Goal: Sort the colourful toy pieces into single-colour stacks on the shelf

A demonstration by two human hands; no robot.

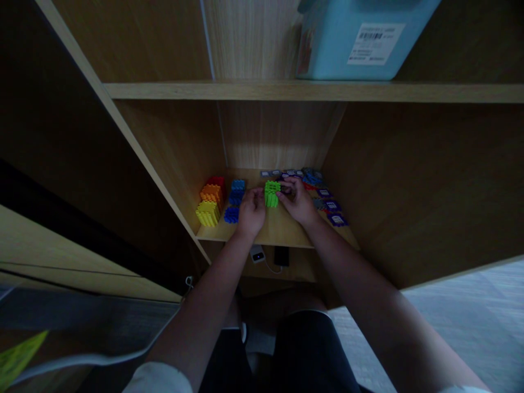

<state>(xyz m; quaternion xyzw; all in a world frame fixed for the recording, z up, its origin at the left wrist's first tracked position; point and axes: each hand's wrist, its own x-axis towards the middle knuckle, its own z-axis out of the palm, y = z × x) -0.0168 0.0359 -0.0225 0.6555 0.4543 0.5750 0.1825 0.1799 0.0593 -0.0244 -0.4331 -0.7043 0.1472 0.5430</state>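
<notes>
A stack of bright green notched plastic building pieces stands between my two hands on the lower shelf. My left hand is closed at the left side of the stack, with curled fingers against its edge. From the right, my right hand pinches the stack with thumb and fingers. To the left are blue notched pieces in several small piles. Beside them, yellow pieces, orange pieces and red pieces form stacks along the shelf's left wall.
Purple pieces with white window shapes lie along the right, with grey and red ones near the back. A blue plastic bin sits on the upper shelf. Underneath are a white device and a black phone-like device with a cable.
</notes>
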